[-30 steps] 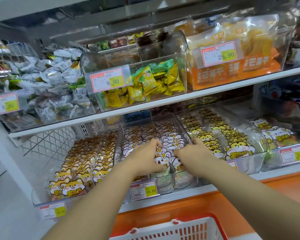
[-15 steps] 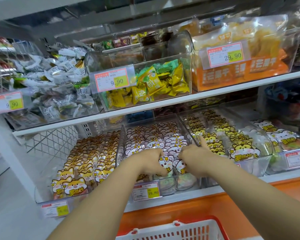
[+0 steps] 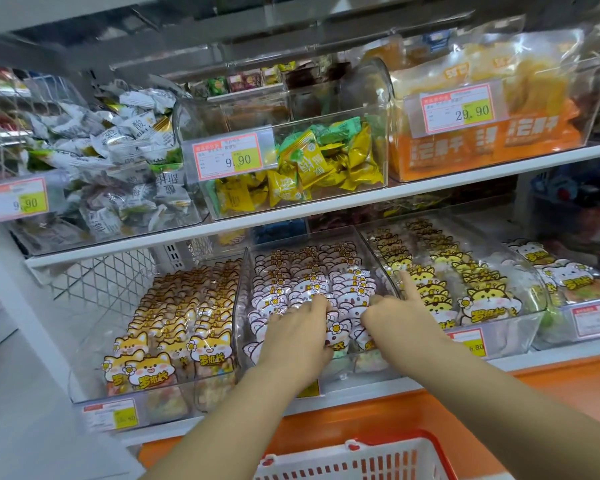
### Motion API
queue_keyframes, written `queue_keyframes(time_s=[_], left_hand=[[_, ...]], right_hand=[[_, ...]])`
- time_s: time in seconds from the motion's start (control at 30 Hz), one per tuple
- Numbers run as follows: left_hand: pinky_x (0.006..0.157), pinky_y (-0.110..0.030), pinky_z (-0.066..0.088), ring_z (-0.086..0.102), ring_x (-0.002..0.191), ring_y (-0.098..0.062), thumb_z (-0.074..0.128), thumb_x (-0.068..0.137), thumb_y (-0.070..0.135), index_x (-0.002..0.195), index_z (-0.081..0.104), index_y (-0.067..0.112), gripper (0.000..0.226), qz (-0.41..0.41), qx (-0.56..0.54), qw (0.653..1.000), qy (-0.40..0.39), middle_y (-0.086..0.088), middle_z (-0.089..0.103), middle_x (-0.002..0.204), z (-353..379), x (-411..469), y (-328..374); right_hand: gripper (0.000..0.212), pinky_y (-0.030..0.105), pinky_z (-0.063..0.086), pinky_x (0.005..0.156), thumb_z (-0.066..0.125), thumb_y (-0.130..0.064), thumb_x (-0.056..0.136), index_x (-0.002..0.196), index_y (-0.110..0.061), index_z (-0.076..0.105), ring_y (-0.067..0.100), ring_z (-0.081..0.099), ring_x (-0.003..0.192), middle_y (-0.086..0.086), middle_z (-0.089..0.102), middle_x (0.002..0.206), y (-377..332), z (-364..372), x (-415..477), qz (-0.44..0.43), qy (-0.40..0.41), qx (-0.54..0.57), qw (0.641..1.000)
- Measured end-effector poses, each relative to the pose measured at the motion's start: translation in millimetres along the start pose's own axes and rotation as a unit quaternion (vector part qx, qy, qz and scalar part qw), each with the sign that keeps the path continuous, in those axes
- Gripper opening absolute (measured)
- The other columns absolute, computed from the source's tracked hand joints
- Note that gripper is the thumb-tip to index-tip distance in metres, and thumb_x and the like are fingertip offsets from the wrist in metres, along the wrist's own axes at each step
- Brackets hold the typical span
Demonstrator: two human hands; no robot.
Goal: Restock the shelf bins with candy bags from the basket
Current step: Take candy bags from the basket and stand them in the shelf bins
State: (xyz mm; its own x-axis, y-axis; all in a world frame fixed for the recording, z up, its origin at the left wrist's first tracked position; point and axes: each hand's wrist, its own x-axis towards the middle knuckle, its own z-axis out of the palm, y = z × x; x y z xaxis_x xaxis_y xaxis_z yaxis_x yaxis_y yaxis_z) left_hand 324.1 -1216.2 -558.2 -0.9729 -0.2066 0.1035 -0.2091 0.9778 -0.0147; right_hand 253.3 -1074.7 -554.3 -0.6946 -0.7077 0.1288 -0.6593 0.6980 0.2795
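Yellow characters 罗班长 are showing on the front bags of the lower shelf (image 3: 430,375), on the fox bags (image 3: 187,306) in the left-hand bin and on the yellow-cat bags (image 3: 430,271) to the right. On the shelf above, a tag (image 3: 16,199) is reading 9.90, a second tag (image 3: 234,155) on the bin of yellow and green sweets is also reading 9.90, and a third tag (image 3: 459,107) on the bin of orange packs is reading 29.90. A lower tag (image 3: 473,342), half covered by the right arm, is showing only 6.80. The white-cat bags (image 3: 352,282) are standing upright in the middle bin (image 3: 240,299), long axis vertical and cat-ear tops pointing up. Their printed faces are turning toward the aisle, and they are filing in three rows running front to back. The left hand (image 3: 298,327) is lying on the tops of the front bags with its fingers (image 3: 317,303) fairly straight, gripping nothing that can be seen. The right hand (image 3: 392,313) is sitting just beside it at the bin's right wall, index finger stretching straight toward the back. Its other fingers are hiding behind the hand, so whether they are pinching a bag cannot be told. The red-rimmed basket (image 3: 395,436) is sitting below, in front of the shelf.
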Motion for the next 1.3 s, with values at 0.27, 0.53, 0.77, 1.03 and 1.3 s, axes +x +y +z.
queue_keyframes(time_s=[0.27,0.53,0.77,1.03,1.3], left_hand=[[0.095,-0.039,0.040,0.056,0.118,-0.026,0.066,0.090,0.035,0.133,0.036,0.023,0.054,0.033,0.011,0.998,0.043,0.000,0.056,0.131,15.4,4.4,-9.5],[0.113,-0.055,0.028,0.052,0.124,-0.029,0.070,0.090,0.029,0.134,0.038,0.018,0.056,0.007,-0.029,0.998,-0.060,-0.004,0.055,0.134,13.7,26.4,-10.7],[0.119,-0.062,0.006,0.051,0.128,-0.029,0.061,0.096,0.033,0.143,0.034,0.024,0.055,0.000,-0.089,0.989,-0.122,-0.004,0.062,0.126,9.5,21.4,-16.2],[0.118,-0.064,-0.004,0.037,0.138,-0.019,0.050,0.093,0.063,0.150,0.030,0.040,0.064,0.009,-0.156,0.982,-0.102,0.003,0.053,0.139,3.0,13.5,-30.1],[0.114,-0.042,0.018,0.058,0.112,-0.007,0.066,0.091,0.045,0.115,0.063,0.037,0.025,0.006,-0.088,0.996,0.010,0.018,0.063,0.097,-4.2,2.3,-44.5]], right_hand=[[0.021,0.060,0.003,0.120,0.058,-0.004,0.088,0.092,-0.023,0.051,0.026,0.058,0.109,0.006,0.060,0.113,-4.5,-5.7,-5.4,0.023,-0.025,-0.001,0.999],[0.015,0.074,-0.009,0.111,0.059,-0.011,0.092,0.099,-0.023,0.053,0.033,0.028,0.143,0.006,0.049,0.138,1.9,2.7,42.3,0.052,-0.179,-0.003,0.983],[0.028,0.071,-0.006,0.113,0.063,-0.020,0.092,0.120,-0.024,0.061,0.031,0.030,0.142,0.004,0.050,0.136,0.5,12.0,42.6,0.053,-0.149,-0.006,0.987],[0.052,0.049,0.018,0.118,0.069,-0.037,0.089,0.138,-0.036,0.051,0.018,0.043,0.135,-0.005,0.048,0.143,13.6,-26.0,22.8,-0.031,-0.055,0.214,0.975],[0.015,0.032,0.046,0.086,0.058,-0.013,0.090,0.088,-0.027,0.063,0.023,0.063,0.101,-0.001,0.068,0.104,-11.7,-4.6,26.5,-0.045,0.012,0.187,0.981]])
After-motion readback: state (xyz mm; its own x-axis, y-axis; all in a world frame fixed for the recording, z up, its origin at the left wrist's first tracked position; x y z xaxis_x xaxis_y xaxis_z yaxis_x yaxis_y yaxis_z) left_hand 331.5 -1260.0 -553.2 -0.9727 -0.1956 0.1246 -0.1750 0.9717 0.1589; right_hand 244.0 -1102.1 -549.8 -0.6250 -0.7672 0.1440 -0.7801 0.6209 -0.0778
